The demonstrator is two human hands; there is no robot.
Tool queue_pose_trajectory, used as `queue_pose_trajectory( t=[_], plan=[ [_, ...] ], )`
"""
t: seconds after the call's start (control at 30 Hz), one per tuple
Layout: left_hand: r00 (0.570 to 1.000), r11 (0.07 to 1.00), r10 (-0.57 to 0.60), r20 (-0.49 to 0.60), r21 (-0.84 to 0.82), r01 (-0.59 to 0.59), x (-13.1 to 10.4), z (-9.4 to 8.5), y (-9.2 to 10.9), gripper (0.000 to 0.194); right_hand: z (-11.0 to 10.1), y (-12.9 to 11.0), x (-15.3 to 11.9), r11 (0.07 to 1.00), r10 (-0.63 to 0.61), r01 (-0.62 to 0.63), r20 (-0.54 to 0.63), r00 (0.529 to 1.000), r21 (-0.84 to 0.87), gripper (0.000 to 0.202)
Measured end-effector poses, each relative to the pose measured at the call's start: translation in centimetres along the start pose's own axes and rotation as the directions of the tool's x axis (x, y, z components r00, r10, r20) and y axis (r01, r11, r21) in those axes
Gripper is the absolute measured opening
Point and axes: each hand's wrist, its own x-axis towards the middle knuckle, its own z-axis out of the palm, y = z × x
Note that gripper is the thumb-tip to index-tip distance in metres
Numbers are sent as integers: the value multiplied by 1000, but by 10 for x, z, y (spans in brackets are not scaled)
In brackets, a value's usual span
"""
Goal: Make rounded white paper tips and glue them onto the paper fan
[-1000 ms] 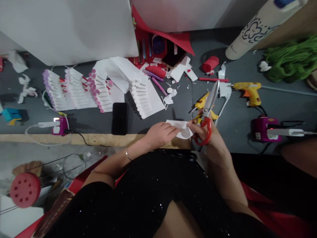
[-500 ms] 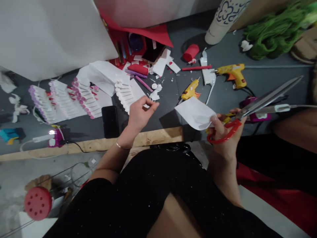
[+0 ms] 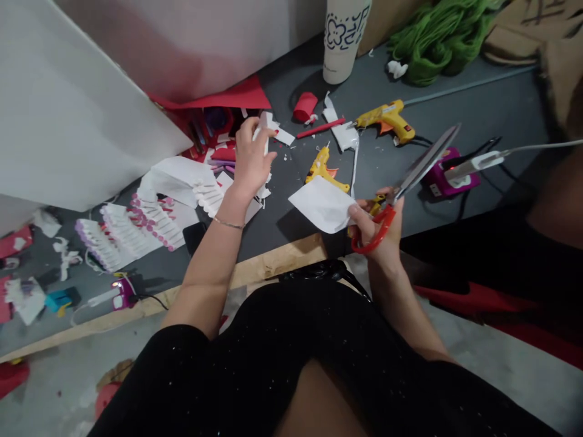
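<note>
My left hand (image 3: 251, 159) reaches to the back of the table, its fingers curled round a folded white paper piece (image 3: 264, 130). My right hand (image 3: 380, 233) holds scissors (image 3: 426, 164) by their red handles, blades pointing away to the upper right. Between the thumb and fingers of that same hand is a white paper sheet (image 3: 322, 205), which sticks out to the left over the table edge. A small yellow glue gun (image 3: 324, 169) lies just behind the sheet. White paper with rows of white rolled sticks (image 3: 208, 194) spreads below my left forearm.
A second yellow glue gun (image 3: 387, 121), a purple power adapter (image 3: 450, 179), a red roll (image 3: 305, 107) and a patterned tumbler (image 3: 344, 42) stand or lie to the right. Green yarn (image 3: 437, 42) is at the back. A dark phone (image 3: 194, 235) lies partly behind my left arm.
My left hand has moved up and away from me, from above the table's middle to the white paper pieces. The view has shifted right; my right hand still holds the scissors and sheet.
</note>
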Motion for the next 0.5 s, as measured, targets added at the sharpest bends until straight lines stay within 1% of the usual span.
queue_pose_trajectory(
  t=[0.07,0.13,0.2,0.23,0.27,0.3,0.33,0.37,0.4,0.43,0.47,0.5],
  plan=[
    [999,998,5,-36,57,-3,-2,-2,2,14,7,1,1,999,-7,7,-14,1000,38,61],
    [996,995,-58,-67,78,64,-18,-7,5,13,15,3,0,997,-18,19,-14,1000,69,61],
    [983,985,-156,-100,59,162,-47,-10,9,35,23,5,-1,998,-18,17,5,1000,68,60],
    [973,975,-218,-74,19,220,-64,-11,11,48,27,6,-2,999,-9,8,20,1000,54,60],
    [954,954,-299,-16,-39,298,-81,-10,13,59,32,8,-3,999,7,-8,40,999,33,60],
    [922,916,-380,70,-115,386,-98,-9,15,66,37,9,-4,1000,26,-26,62,998,10,61],
    [878,854,-446,174,-212,475,-113,-6,17,66,42,10,-5,999,46,-45,89,995,-12,61],
    [827,756,-491,275,-338,561,-126,-3,19,63,48,10,-6,998,63,-61,118,991,-27,62],
    [767,618,-506,395,-454,642,-136,0,20,62,53,11,-7,997,74,-70,141,987,-35,62],
    [702,477,-481,525,-516,712,-144,3,21,62,59,12,-7,996,82,-77,171,982,-36,63],
    [658,370,-469,589,-546,752,-148,5,21,58,64,13,-7,996,84,-79,193,978,-35,63],
    [643,310,-481,596,-570,761,-150,7,21,54,67,14,-6,996,86,-79,202,976,-41,62]
  ],
)
